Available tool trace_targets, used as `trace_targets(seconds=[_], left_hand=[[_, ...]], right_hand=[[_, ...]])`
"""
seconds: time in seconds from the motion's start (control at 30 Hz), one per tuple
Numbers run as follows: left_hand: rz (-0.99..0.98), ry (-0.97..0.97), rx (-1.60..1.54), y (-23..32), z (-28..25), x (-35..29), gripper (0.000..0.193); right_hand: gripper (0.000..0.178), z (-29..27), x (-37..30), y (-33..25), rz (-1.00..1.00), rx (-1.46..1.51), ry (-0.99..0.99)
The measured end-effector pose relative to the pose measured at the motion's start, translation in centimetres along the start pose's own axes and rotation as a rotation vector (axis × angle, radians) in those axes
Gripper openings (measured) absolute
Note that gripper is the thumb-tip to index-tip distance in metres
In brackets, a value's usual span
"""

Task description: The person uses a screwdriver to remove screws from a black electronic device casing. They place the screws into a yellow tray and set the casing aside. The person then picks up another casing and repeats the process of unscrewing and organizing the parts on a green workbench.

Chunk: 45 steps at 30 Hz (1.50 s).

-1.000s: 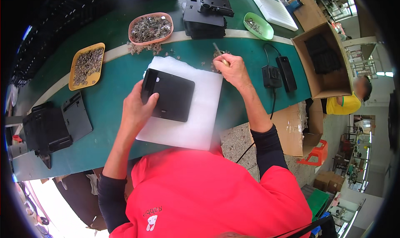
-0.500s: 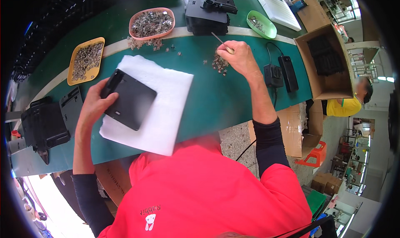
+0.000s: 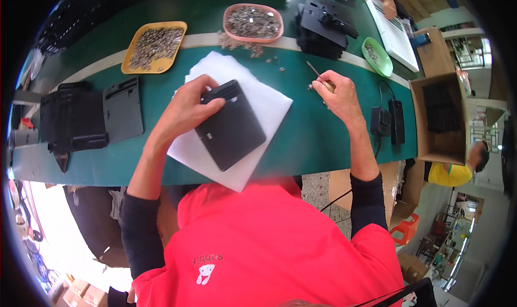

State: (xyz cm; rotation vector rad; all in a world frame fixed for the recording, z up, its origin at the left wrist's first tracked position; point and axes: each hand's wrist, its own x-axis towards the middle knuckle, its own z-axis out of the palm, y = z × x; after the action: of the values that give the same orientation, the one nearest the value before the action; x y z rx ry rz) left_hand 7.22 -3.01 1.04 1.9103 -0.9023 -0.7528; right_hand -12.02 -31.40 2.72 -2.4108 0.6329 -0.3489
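My left hand (image 3: pixel 189 107) grips the upper left edge of a flat black plastic panel (image 3: pixel 235 132), with the thumb on top of it. Under the panel lies a white foam sheet (image 3: pixel 269 100), set at an angle on the bench. To the right, my right hand (image 3: pixel 340 94) is closed round a thin metal-tipped tool with a pale handle (image 3: pixel 327 85). Its tip points up and left, away from the panel. Small metal parts (image 3: pixel 311 87) lie by that hand, mostly hidden behind it.
A yellow tray (image 3: pixel 130 65) and a pink tray (image 3: pixel 253 37) hold many small metal parts. Further right are stacked black panels (image 3: pixel 323 24), a green tray (image 3: pixel 385 65), a black adapter (image 3: pixel 397 122) and a cardboard box (image 3: pixel 439 155). More black panels (image 3: pixel 123 107) lie left.
The view has shifted, so the bench things appear further right. My left hand has moved further over the panel's upper edge, and the panel sits turned on the foam. My right hand keeps the tool.
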Motion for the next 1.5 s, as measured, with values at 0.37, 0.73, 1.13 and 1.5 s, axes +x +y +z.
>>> trace_targets(seconds=[0.37,0.73,1.13,1.5], left_hand=[[0.190,0.478,0.334,-2.1,3.7,-1.0,0.020],[0.079,0.465,0.373,-1.1,3.9,-0.8,0.020],[0.116,0.513,0.350,-1.4,4.1,-0.8,0.017],[0.091,0.483,0.328,-1.6,4.0,-0.8,0.020]], right_hand=[[0.014,9.1,0.8,-8.1,0.255,0.789,-0.224],[0.014,14.0,0.7,-8.5,-0.332,0.156,0.305],[0.014,12.0,0.0,-8.0,-0.331,0.034,0.106],[0.017,9.7,2.2,-9.8,-0.755,-0.349,-0.155]])
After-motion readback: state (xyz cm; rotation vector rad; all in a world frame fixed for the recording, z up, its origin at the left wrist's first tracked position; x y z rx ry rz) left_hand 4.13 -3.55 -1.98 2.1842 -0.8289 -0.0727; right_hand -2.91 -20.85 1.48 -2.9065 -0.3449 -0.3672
